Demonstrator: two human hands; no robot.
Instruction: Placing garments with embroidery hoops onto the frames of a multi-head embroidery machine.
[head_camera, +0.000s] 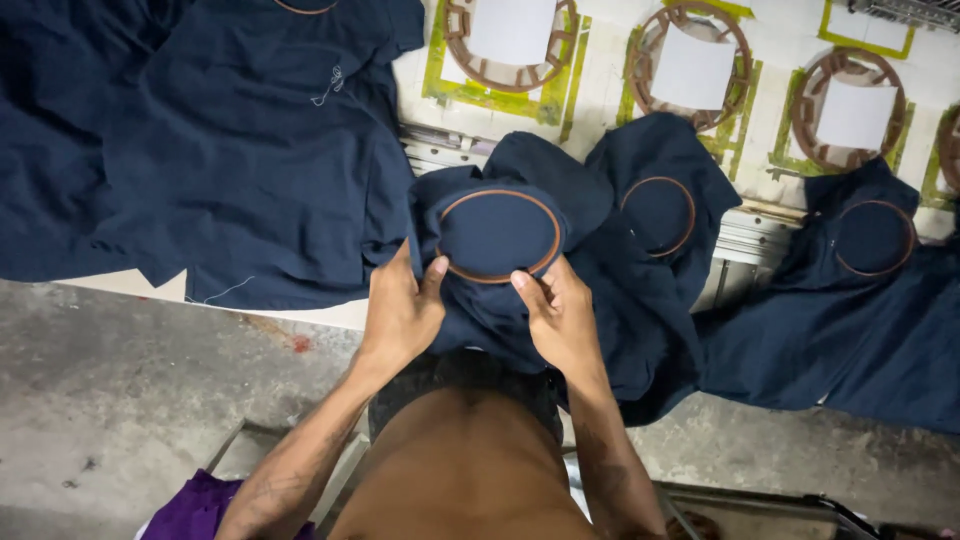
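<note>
A pile of dark blue garments is spread over the left part of the counter, with loose pale threads seen on the cloth. Just right of it, the left hand is closed on the lower left edge of a brown oval hoop, its thumb laid against the rim. The hoop, with navy fabric stretched flat inside it, is held just above and between both hands, near the counter's front edge. The right hand is closed on the lower right edge, thumb pressed to the rim. Further right, two more hooped navy pieces are laid, and behind them round brown frames holding white squares are set on yellow-green outlines.
</note>
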